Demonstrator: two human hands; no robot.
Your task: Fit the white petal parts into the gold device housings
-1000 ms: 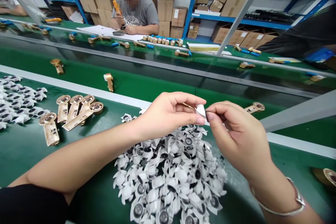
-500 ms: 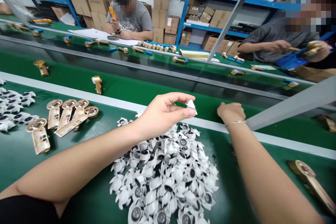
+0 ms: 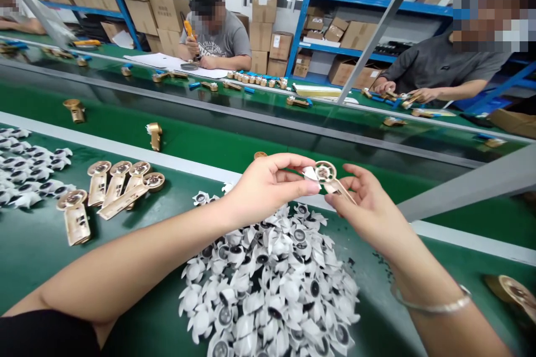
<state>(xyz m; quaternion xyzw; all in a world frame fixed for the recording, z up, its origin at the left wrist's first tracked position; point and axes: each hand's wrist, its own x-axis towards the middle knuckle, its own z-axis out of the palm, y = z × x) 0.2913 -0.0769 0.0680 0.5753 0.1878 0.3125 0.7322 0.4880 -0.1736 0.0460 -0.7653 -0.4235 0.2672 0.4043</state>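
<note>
My left hand (image 3: pixel 276 178) pinches a small white fan blade (image 3: pixel 310 173) between thumb and fingertips. Closed around the handle of a gold fan housing (image 3: pixel 325 172) is my right hand (image 3: pixel 364 206); the housing's round ring faces up beside the blade. Blade and ring are very close, and I cannot tell whether they touch. Beneath both hands spreads a heap of white fan blades (image 3: pixel 268 290) with dark round hubs, some hidden by my left forearm.
Several gold housings (image 3: pixel 98 187) lie at left, near more white blades (image 3: pixel 36 170). Another housing (image 3: pixel 513 293) is at far right. Gold pieces (image 3: pixel 154 136) stand on the green belt (image 3: pixel 201 139). A slanted grey post (image 3: pixel 469 184) rises at right. People work across the line.
My right hand has come back from the belt toward my left hand, now with a gold fan housing in it. My left hand keeps the white blade. The view has shifted slightly.
</note>
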